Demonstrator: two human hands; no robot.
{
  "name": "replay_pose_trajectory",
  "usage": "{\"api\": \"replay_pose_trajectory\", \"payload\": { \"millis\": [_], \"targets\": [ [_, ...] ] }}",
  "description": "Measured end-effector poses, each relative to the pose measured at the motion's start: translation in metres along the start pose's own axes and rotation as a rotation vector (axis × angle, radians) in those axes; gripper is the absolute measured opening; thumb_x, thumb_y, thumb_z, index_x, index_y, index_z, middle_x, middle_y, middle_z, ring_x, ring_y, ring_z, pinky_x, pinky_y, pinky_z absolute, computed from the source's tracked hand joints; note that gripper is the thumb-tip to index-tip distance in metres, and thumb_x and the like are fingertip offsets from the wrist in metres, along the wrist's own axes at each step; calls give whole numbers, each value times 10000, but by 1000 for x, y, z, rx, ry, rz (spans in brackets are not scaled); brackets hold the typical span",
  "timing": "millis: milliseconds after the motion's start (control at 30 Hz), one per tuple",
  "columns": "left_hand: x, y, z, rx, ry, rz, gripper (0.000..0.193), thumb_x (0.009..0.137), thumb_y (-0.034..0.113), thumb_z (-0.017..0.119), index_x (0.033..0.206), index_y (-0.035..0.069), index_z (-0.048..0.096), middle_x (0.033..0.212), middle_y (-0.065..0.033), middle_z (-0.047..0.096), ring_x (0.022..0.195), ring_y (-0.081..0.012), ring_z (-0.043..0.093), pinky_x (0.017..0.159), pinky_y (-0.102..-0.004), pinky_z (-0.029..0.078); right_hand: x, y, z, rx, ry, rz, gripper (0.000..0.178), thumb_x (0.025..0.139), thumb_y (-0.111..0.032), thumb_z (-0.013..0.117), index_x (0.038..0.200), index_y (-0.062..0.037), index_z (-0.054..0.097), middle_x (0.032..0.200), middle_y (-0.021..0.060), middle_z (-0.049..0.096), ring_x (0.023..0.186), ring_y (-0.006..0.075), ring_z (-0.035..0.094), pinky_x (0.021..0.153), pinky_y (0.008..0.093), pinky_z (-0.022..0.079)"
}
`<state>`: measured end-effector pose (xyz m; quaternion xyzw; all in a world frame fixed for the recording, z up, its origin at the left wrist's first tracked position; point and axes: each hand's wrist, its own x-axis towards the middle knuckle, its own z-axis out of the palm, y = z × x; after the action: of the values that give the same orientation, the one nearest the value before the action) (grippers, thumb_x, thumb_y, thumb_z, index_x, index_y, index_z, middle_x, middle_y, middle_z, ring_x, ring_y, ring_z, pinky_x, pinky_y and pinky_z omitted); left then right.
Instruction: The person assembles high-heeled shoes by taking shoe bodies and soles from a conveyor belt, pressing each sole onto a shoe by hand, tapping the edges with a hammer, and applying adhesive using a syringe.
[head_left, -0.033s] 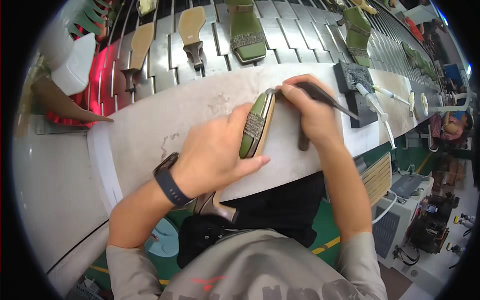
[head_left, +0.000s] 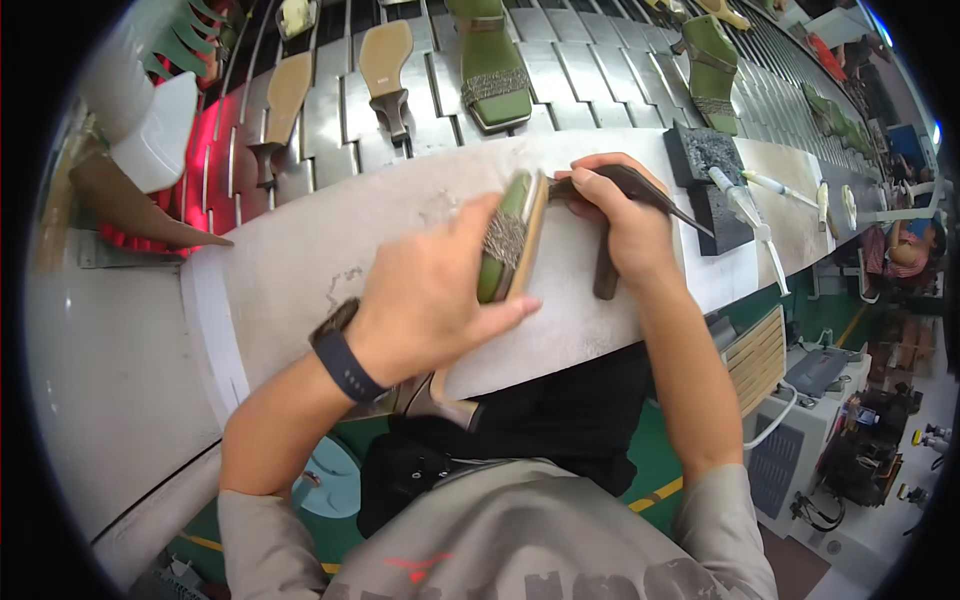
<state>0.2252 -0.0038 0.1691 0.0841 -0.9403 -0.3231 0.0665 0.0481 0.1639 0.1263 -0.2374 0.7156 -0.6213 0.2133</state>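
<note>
My left hand [head_left: 425, 295], blurred by motion, is wrapped around a green sandal [head_left: 492, 278] above the worktable. The sandal has a glittery grey strap and a tan sole edge that faces right. Its toe points away from me, and a heel [head_left: 440, 408] shows below my left wrist. In my right hand [head_left: 635, 230] are dark pincers [head_left: 640, 187] with two spread handles, one curving right and one pointing down toward me. Their jaws sit at the sole edge near the toe; whether they grip it I cannot tell.
A pale worktable [head_left: 290, 260] lies beneath my hands. On its right are a black block [head_left: 715, 190] and a white brush-like applicator [head_left: 745, 205]. Beyond runs a slatted metal conveyor [head_left: 570, 85] carrying tan soles [head_left: 385, 60] and green sandals [head_left: 495, 85]. A person sits far right.
The sandal has turned slightly in my left hand, its toe tipping farther away. The pincers' jaws have shifted from the toe tip to the sole edge just right of it.
</note>
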Motion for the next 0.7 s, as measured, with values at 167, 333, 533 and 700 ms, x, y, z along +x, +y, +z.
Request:
{"api": "replay_pose_trajectory", "payload": {
  "millis": [167, 333, 533, 700],
  "targets": [
    [-7, 48, -71, -427, 254, 280, 1034, 724, 337, 975, 1527, -59, 458, 1339, -201, 663, 1217, -263, 654, 1065, -355, 493, -31, 5, -14, 256, 154, 104, 167, 971, -83, 734, 1097, 23, 758, 1062, 101, 790, 956, 155, 719, 878, 278, 564],
    [-19, 64, -52, -268, 233, 428, 828, 787, 171, 878, 1481, -35, 475, 1381, -193, 653, 1240, -280, 664, 1069, -372, 501, -91, -59, -6, 129, 16, -235, 216, 978, -82, 723, 1167, 23, 721, 1139, 148, 780, 1036, 185, 717, 920, 312, 562],
    [-35, 87, -30, -230, 307, 370, 813, 789, 149, 871, 1490, 15, 480, 1385, -195, 653, 1277, -359, 657, 1071, -406, 511, -146, -141, -26, 46, -347, -624, 386, 976, -284, 774, 1187, -8, 607, 1255, 317, 683, 1177, 436, 709, 1094, 573, 552],
    [-44, 92, -28, -233, 299, 423, 799, 729, 27, 781, 1476, 1, 499, 1372, -214, 652, 1230, -398, 659, 1039, -443, 529, -147, -165, -23, 157, -182, -342, 427, 886, -277, 850, 1074, 42, 637, 1099, 304, 738, 1094, 389, 741, 1045, 523, 583]
  ]
}}
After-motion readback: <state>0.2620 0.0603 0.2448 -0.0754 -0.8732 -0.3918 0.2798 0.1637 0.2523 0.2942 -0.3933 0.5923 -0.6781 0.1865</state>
